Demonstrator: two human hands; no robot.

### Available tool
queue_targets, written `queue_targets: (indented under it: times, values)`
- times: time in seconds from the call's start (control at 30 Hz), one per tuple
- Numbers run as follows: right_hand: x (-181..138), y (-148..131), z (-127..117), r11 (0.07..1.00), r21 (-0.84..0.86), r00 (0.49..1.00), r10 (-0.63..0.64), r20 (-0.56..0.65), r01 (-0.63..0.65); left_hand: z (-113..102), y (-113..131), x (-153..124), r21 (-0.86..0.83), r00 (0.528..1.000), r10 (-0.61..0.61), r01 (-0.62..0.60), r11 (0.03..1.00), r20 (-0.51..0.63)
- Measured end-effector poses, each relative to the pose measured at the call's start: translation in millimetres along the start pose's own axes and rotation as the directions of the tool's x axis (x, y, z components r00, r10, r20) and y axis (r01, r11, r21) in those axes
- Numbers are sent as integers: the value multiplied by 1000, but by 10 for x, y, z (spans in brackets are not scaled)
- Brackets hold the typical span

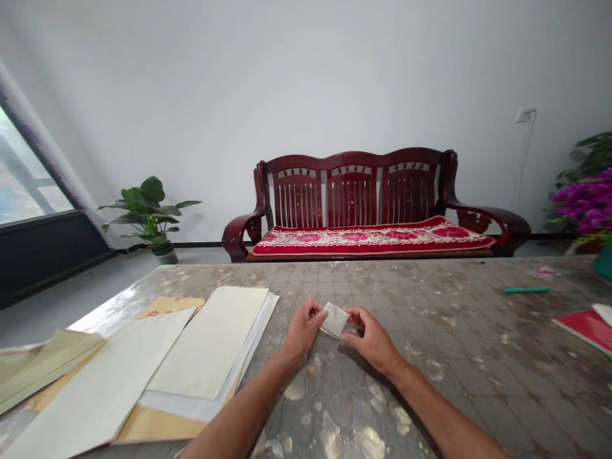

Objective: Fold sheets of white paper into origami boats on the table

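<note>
A small, whitish folded piece of paper (335, 320) is held up just above the table between my two hands. My left hand (305, 326) pinches its left side, the thumb lying over the front face. At its right side, my right hand (370, 338) has the index finger at the upper corner and the thumb near the lower edge. The fingers of the right hand curl around that side, partly hidden. Faint marks show on the paper, too small to read.
Cream paper sheets (215, 344) and brown envelopes (157, 424) lie left on the patterned table (468, 382). A green pen (527, 290), a red booklet (586, 328) and purple flowers (586, 201) are at right. Beyond the table stands a wooden bench (351, 191); a potted plant (153, 210) is left.
</note>
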State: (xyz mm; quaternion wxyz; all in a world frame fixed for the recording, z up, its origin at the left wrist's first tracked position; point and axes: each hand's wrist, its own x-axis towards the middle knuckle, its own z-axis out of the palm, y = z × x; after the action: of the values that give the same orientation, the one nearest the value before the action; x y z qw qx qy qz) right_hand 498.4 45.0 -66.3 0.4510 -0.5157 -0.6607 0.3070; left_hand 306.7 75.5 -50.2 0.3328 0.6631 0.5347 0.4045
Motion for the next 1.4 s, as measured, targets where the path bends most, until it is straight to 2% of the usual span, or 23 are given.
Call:
queue_targets:
  times: [0.1, 0.17, 0.27, 0.33, 0.43, 0.5, 0.6, 0.73, 0.83, 0.9, 1.0, 1.1, 1.23, 1.4]
  values:
    - [16, -49, 67, 999, -35, 997, 25, -70, -28, 162, -31, -98, -321, 999, 17, -26, 947, -32]
    - [11, -67, 68, 997, -80, 997, -13, -82, 6, 224, -51, -142, -354, 998, 55, -65, 933, -39]
    - [-9, -73, 11, 954, -253, 975, -195, -110, 162, 207, -46, -191, -161, 976, 208, -216, 963, -65]
    - [-18, -70, -34, 870, -399, 929, -356, -102, 289, 146, -17, -222, 37, 926, 371, -370, 928, -63]
    - [-11, -71, -64, 719, -559, 864, -504, -11, 413, 56, 31, -260, 298, 815, 572, -571, 765, 94]
    - [-2, -80, -56, 643, -631, 854, -516, 62, 434, 32, 43, -267, 410, 779, 584, -620, 668, 227]
    - [-5, -108, -41, 591, -684, 875, -461, 150, 428, 53, 29, -253, 520, 805, 501, -590, 618, 318]
    - [-61, -157, -74, 587, -679, 887, -400, 230, 441, 93, 6, -242, 576, 835, 409, -550, 605, 369]
    - [-116, -177, -125, 605, -650, 885, -371, 280, 459, 69, -2, -261, 570, 851, 360, -523, 633, 381]
    - [-136, -170, -148, 628, -631, 889, -350, 294, 456, 28, -10, -277, 527, 867, 341, -494, 692, 364]
    - [-129, -132, -152, 669, -610, 905, -319, 282, 426, -39, -15, -280, 417, 893, 327, -436, 798, 308]
    - [-97, -88, -136, 723, -596, 937, -263, 230, 349, -71, -3, -249, 385, 933, 266, -344, 857, 241]
    - [-58, -61, -109, 778, -574, 966, -186, 180, 256, -53, 11, -193, 422, 972, 168, -222, 879, 163]
    - [-20, -72, -50, 764, -619, 983, -131, 129, 183, -16, 21, -157, 445, 982, 129, -179, 878, 140]
